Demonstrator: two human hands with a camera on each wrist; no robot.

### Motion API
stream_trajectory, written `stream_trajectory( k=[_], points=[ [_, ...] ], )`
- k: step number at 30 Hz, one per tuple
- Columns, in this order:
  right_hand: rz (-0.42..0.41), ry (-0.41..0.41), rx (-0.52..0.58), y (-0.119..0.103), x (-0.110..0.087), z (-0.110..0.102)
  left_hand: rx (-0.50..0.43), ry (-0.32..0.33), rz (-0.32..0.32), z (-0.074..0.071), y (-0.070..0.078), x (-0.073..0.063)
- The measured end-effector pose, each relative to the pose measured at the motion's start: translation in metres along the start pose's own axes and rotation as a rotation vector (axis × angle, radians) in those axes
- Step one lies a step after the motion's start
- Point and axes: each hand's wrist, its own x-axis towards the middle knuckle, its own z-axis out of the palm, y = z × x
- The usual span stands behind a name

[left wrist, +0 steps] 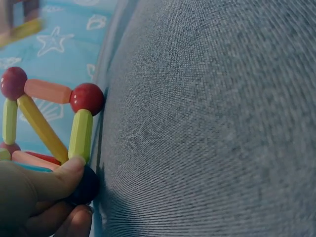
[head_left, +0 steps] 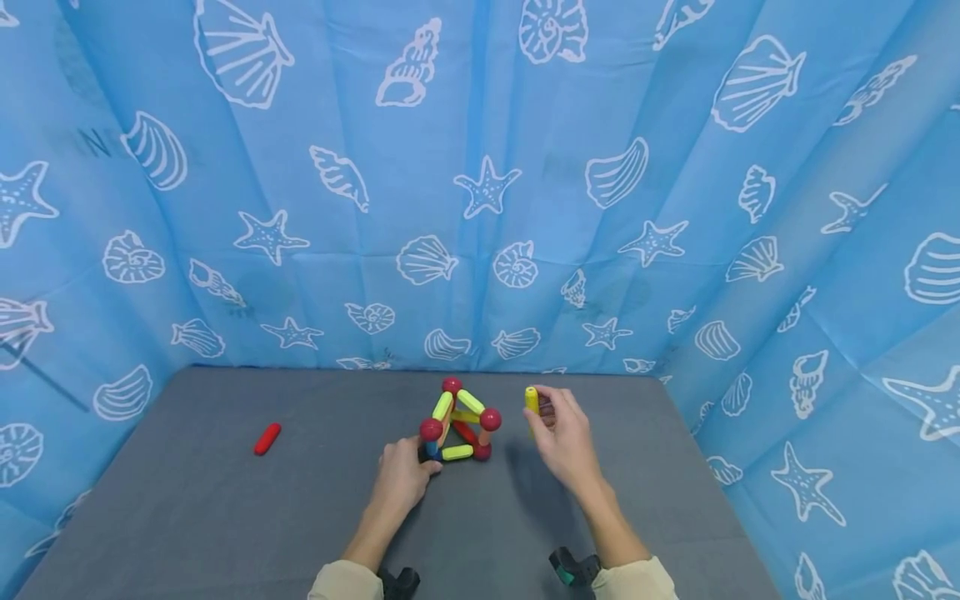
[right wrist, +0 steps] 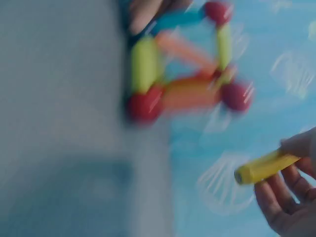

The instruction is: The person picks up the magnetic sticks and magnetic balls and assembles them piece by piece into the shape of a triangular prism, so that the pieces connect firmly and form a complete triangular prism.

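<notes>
A frame of coloured rods and balls stands on the grey table. Red balls (head_left: 491,419) sit at its top corners, and an orange rod (left wrist: 48,91) and a light green rod (left wrist: 80,134) are among its sides. My left hand (head_left: 402,477) pinches the dark blue ball (left wrist: 86,186) at its near left bottom corner, thumb on top. Off to the frame's right, my right hand (head_left: 567,439) holds a yellow rod (head_left: 532,400) upright between thumb and fingers, above the table. One end of that rod points free of the fingers in the right wrist view.
A loose red rod (head_left: 267,438) lies on the grey table (head_left: 225,517) at the left. Blue curtains (head_left: 480,233) printed with white shells and starfish hang behind the table and along its sides.
</notes>
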Motion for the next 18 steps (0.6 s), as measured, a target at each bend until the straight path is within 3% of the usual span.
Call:
stream_trajectory(
  k=[3,7,12,18],
  points=[
    [-0.057,-0.002,0.129,-0.027,0.010,0.004,0.000,0.010,0.006,0.001,0.000,0.001],
    [-0.159,-0.066,0.174,-0.047,0.016,0.018,0.008,0.012,0.014,0.002,-0.001,0.001],
    [-0.248,-0.108,0.041,-0.043,0.015,0.044,0.018,0.007,0.020,0.001,0.000,0.001],
    [-0.279,-0.114,-0.112,-0.028,0.006,0.064,0.025,0.005,0.025,0.002,0.000,0.001]
  ],
)
